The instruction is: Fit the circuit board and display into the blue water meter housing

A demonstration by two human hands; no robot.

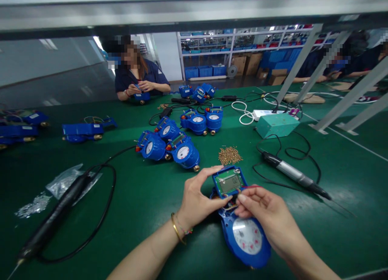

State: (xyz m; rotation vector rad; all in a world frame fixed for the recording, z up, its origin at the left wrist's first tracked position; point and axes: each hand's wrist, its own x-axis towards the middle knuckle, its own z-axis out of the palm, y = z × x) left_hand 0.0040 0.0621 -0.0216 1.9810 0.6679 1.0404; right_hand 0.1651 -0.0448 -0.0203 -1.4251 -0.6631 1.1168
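A blue water meter [245,237] with a round white dial lies on the green table in front of me. At its upper end sits a blue display module [229,182] with a green circuit board and a small LCD, tilted up. My left hand [197,195] grips this module by its left side, thumb below and fingers above. The fingertips of my right hand [260,207] are pinched at the module's lower right corner, by thin wires [251,186]. A red wire runs there; exactly what the fingertips hold is partly hidden.
Brass screws [230,155] lie piled beyond the module. Several blue meters [183,150] stand ahead, others [83,130] at left. Electric screwdrivers lie at left [57,215] and right [294,175], with cables. A teal box [277,125] stands behind. Across the table a co-worker [139,77] holds a meter.
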